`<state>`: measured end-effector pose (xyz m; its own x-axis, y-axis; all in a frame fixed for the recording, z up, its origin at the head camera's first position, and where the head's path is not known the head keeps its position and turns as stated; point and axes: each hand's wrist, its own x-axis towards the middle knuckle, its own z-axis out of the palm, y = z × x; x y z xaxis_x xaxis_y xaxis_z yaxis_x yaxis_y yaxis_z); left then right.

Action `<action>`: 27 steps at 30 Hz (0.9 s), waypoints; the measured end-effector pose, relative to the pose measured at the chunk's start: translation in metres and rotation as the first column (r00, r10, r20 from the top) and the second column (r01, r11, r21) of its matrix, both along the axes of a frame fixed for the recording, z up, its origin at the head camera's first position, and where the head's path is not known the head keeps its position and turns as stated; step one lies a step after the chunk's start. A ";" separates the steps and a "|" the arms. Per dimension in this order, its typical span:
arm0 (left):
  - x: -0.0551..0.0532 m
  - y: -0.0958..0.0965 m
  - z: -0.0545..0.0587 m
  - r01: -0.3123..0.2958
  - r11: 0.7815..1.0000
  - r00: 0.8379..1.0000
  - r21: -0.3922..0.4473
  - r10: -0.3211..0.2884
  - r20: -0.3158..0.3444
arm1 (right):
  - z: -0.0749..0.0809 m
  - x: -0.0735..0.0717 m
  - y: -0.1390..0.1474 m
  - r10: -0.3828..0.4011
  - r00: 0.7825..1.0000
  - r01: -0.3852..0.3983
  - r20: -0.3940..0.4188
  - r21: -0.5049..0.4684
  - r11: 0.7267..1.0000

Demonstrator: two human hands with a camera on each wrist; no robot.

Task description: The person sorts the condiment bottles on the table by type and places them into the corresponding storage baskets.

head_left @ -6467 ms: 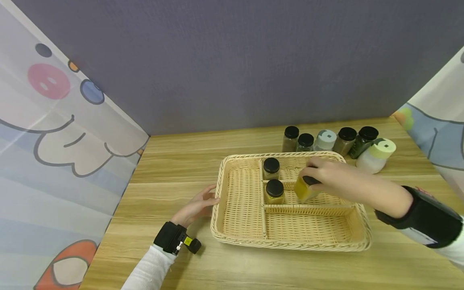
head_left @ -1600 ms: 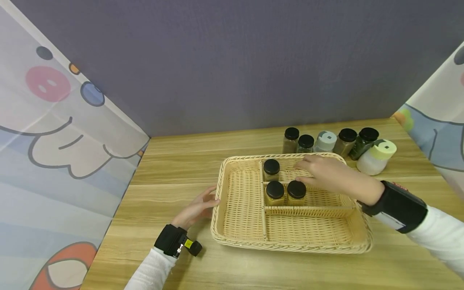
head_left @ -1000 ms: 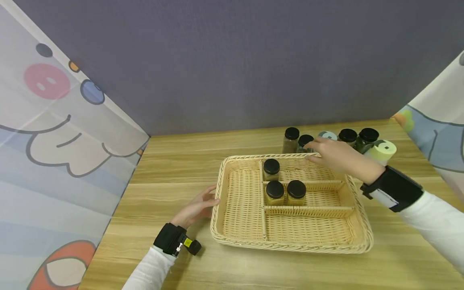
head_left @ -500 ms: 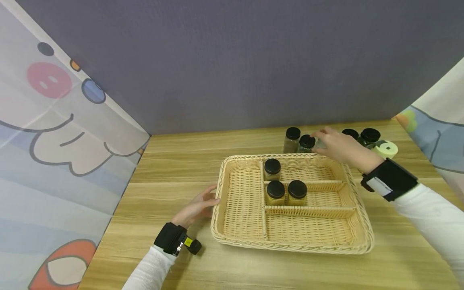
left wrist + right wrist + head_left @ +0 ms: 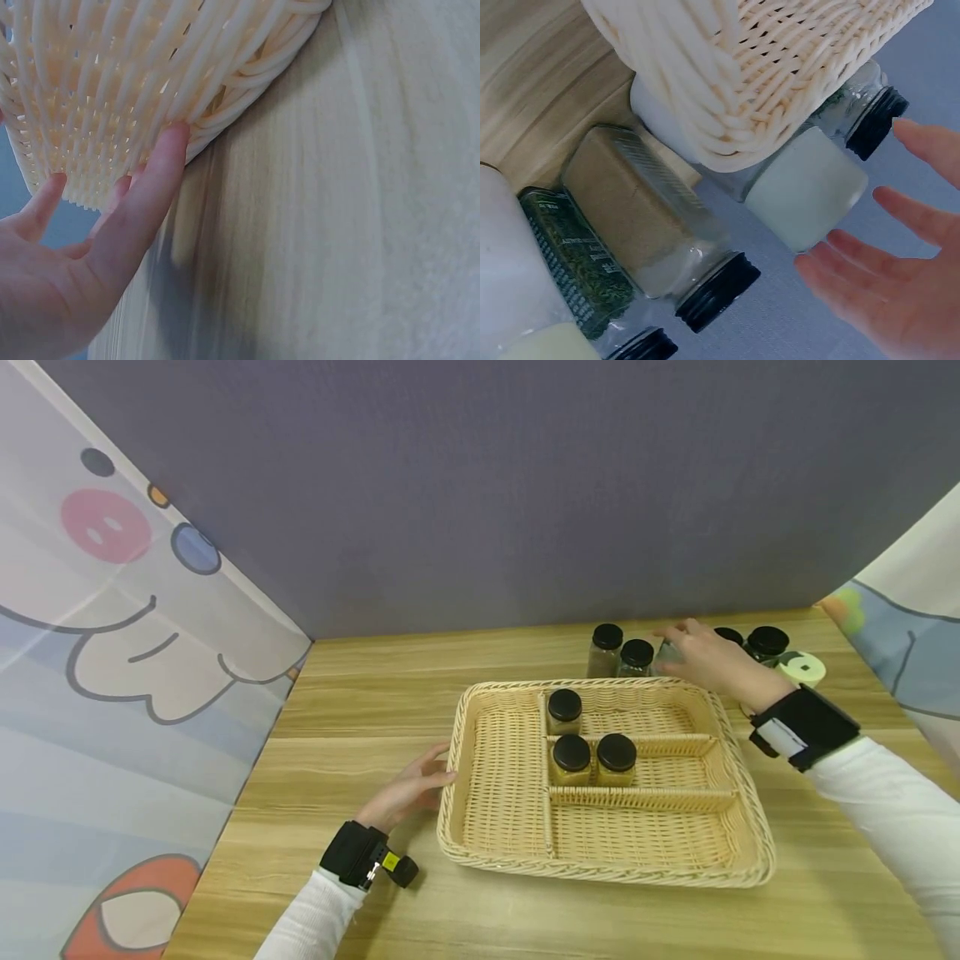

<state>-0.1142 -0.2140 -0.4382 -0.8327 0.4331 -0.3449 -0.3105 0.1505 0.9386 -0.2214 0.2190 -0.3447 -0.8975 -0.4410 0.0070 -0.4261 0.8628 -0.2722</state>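
Observation:
My left hand (image 5: 401,793) rests its fingers against the left wall of the woven basket (image 5: 517,862); in the left wrist view its fingers (image 5: 146,202) are extended along the weave. Beyond the basket's back rim, my right hand (image 5: 711,658) is over a shaker with a pale lid (image 5: 806,191). The right wrist view shows fingertips right at the lid's edge and the thumb apart, near a black-capped jar (image 5: 877,120). Three black-lidded spice jars stand in the basket: one jar (image 5: 565,714) in the back compartment, two yellow-filled jars (image 5: 572,764) in the middle one.
Behind the basket stand a tall black-lidded jar (image 5: 604,652) and a shorter jar (image 5: 635,660). To the right are a brown-powder jar (image 5: 637,210), a green-herb jar (image 5: 581,262) and a shaker with a yellow-green lid (image 5: 802,670). A grey panel (image 5: 480,527) rises behind the table.
Since the oldest frame, the right hand has let go of a yellow-filled jar in the middle compartment and moved back over the rim to the pale-lidded shaker. The left hand has stayed at the basket.

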 end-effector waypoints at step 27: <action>0.000 0.000 -0.003 -0.015 1.000 1.000 0.000 0.015 0.001 | -0.017 -0.018 0.005 0.010 0.999 -0.009 0.045 -0.028 1.000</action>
<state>-0.1141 -0.2145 -0.4410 -0.8389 0.4205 -0.3457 -0.3137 0.1454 0.9383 -0.2398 0.2237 -0.3621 -0.8929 -0.4497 -0.0212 -0.4209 0.8506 -0.3151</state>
